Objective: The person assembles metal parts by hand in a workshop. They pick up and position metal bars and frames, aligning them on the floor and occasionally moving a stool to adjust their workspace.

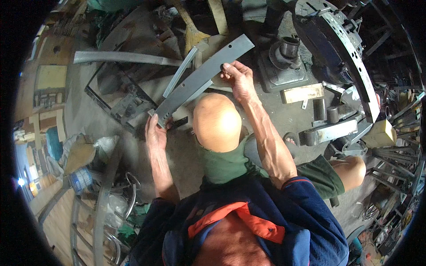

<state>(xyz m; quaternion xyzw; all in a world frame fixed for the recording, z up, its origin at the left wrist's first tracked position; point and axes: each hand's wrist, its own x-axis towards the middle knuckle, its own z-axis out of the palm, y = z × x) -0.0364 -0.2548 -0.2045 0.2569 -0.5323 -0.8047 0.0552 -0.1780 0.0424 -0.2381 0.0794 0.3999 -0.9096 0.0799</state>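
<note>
A long flat grey steel bar point(205, 75) with a few round holes slants from lower left to upper right in front of my knee. My left hand point(156, 134) grips its lower end, thumb on the near face. Along its right edge, toward the upper end, my right hand point(239, 80) pinches it between thumb and fingers. Just left of the bar lies a narrow pale metal channel point(179, 73). Below my left hand's fingertips a short dark slotted piece point(179, 122) shows. A black metal frame point(108, 98) lies on the floor beyond my left hand.
A curved metal strip point(124, 57) extends at the far left, and a straw broom point(194, 35) stands ahead. A square base with a tube point(290, 48), a pale block point(303, 93) and several steel parts point(330, 132) lie right. A perforated curved rail point(350, 48) rises behind them.
</note>
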